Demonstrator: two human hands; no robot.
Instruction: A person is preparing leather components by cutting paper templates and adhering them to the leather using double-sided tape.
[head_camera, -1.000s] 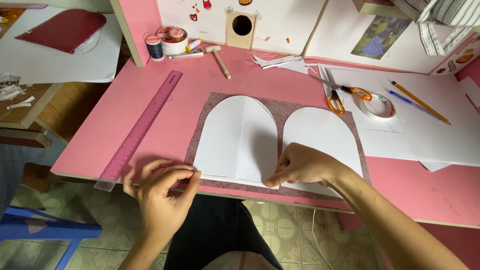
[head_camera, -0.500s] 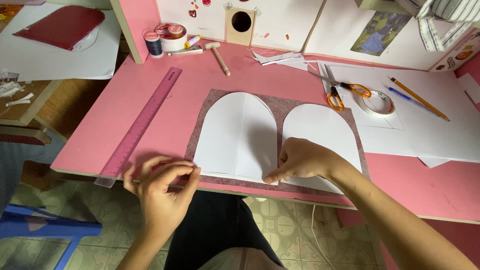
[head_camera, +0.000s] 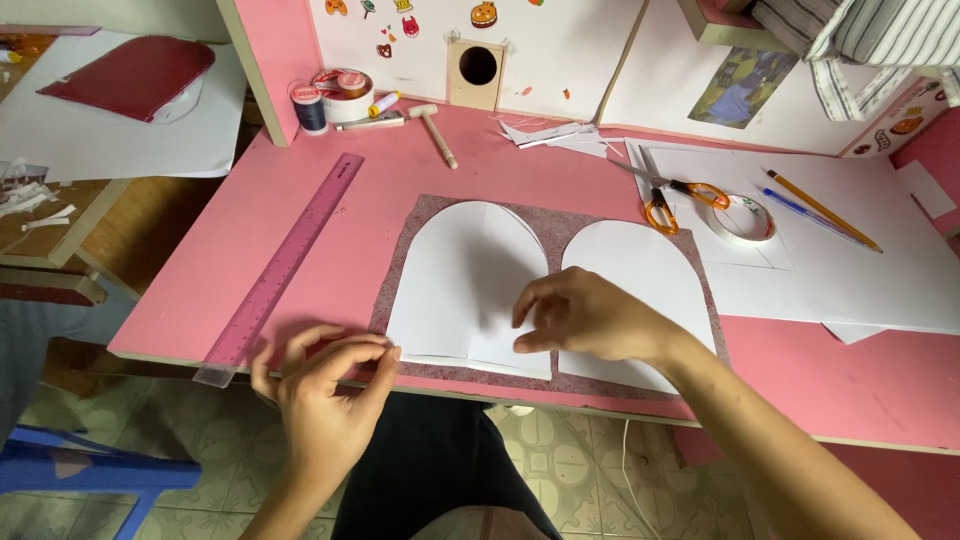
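Two white arch-shaped paper pieces lie side by side on a mauve felt sheet (head_camera: 545, 223) on the pink desk (head_camera: 400, 170). My left hand (head_camera: 325, 395) is at the near left corner of the left paper arch (head_camera: 455, 280), fingertips pinching its bottom edge. My right hand (head_camera: 585, 315) hovers over the gap between the two arches, fingers spread and slightly curled, covering part of the right paper arch (head_camera: 640, 265). Neither hand grips a tool.
A pink ruler (head_camera: 285, 265) lies diagonally at the left. Orange-handled scissors (head_camera: 665, 195), a tape roll (head_camera: 742, 218) and two pencils (head_camera: 820, 210) rest on white paper at the right. A small wooden mallet (head_camera: 435, 130), thread spool (head_camera: 309, 108) and tape sit at the back.
My right hand lifted off the near edge between the arches and moved up, fingers opening. My left hand stayed at the left arch's corner.
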